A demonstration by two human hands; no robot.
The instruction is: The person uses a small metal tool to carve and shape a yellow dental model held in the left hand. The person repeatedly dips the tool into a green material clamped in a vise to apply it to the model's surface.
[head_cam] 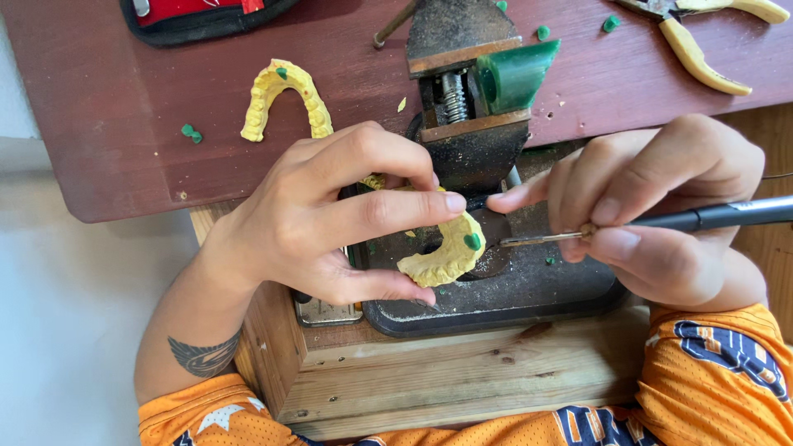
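Now left hand (330, 223) grips yellow dental cast (442, 252); right hand (661, 206) pinches carving tool (628, 225), tip touching cast.

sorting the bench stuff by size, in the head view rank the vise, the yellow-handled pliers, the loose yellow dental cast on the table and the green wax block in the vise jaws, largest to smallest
1. vise
2. yellow-handled pliers, partly cut off by the frame edge, so unsure against the next
3. loose yellow dental cast, looks about alike in extent
4. green wax block
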